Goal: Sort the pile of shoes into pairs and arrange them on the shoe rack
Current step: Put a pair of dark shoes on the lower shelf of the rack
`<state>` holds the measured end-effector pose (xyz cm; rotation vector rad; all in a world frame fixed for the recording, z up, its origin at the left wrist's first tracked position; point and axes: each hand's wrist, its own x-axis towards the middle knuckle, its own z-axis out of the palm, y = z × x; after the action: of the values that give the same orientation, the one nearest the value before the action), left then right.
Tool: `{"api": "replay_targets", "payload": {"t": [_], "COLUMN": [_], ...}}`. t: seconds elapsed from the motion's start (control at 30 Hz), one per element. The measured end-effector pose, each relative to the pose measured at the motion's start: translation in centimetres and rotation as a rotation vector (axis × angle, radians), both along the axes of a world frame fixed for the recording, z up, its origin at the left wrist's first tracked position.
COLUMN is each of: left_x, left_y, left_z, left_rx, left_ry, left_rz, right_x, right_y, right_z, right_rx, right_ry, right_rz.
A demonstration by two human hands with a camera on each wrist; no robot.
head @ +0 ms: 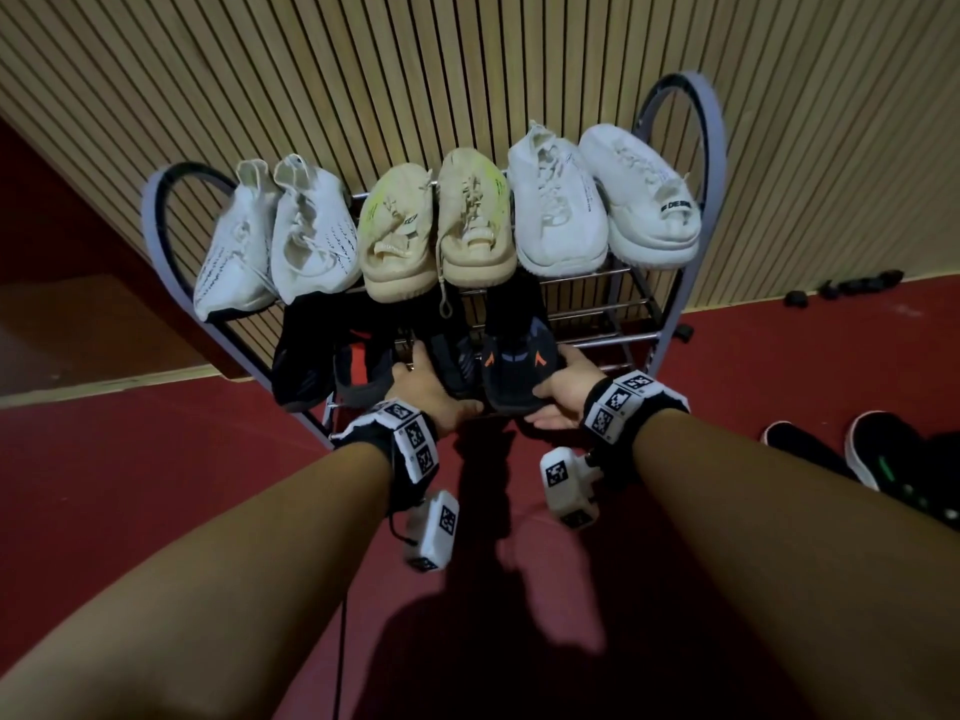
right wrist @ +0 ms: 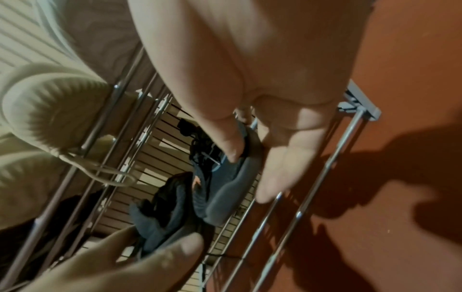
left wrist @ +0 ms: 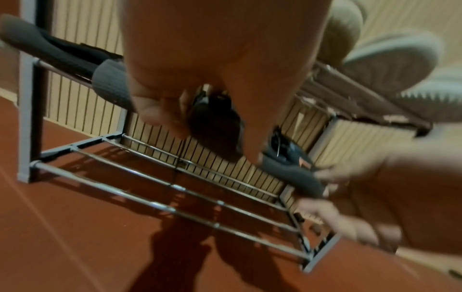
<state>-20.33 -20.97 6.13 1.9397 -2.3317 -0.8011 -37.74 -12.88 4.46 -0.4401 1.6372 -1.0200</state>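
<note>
The shoe rack (head: 670, 324) is a metal frame with grey arched side pieces and tiers of round chrome bars. It stands on a red floor (head: 156, 485) against a wall of narrow vertical wooden slats (head: 467, 70).

Top tier: six shoes, toes toward the camera, in three pairs.
- Left: two white knit sneakers (head: 270, 236) with thin dark script along the sides.
- Centre: two beige knit sneakers (head: 436, 231) with ribbed soles; a lace loop (head: 444, 298) hangs below the bars.
- Right: two white sneakers (head: 602, 200) with thick soles; the outer one carries a black printed tab at the toe.

Middle tier: four dark shoes.
- Far left: one black shoe (head: 301, 356), and beside it a black shoe with red panel (head: 361, 366).
- Centre: a dark knit shoe (head: 452, 361), and just beside it a dark shoe with orange marks (head: 519, 366).

Left hand (head: 431, 392): the grip rests on the toe end of the dark knit shoe, thumb on one side and fingers on the other. In the left wrist view the fingers are curled round the dark upper.

Right hand (head: 563, 392): the grip holds the dark shoe with orange marks, thumb on top of the toe and fingers under the grey sole, as the right wrist view shows.

Lowest tier: bare chrome bars (left wrist: 160, 183) in the left wrist view.

On the floor at right: two black shoes with white sole edges (head: 852, 454), well apart from the rack, and small dark items (head: 857, 285) by the wall, too small to tell.
</note>
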Motion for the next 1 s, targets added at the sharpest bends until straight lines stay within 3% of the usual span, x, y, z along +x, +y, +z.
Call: {"api": "replay_targets", "payload": {"t": [0.23,0.53,1.0], "left_x": [0.2,0.4,0.3], "left_y": [-0.3,-1.5,-1.1], "left_z": [-0.8,-0.9,-0.9], "left_rx": [-0.110,-0.146,-0.202], "left_ry": [0.016,0.065,0.015], "left_rz": [-0.056,0.008,-0.023], "right_x": [0.1,1.6,0.8], "right_y": [-1.0,-3.9,-4.7], "right_z": [-0.5,-1.4,-1.7], "right_rx": [-0.066,-0.095,-0.090], "right_ry": [-0.038,-0.052,-0.032], "right_rz": [-0.112,-0.232,-0.153]}}
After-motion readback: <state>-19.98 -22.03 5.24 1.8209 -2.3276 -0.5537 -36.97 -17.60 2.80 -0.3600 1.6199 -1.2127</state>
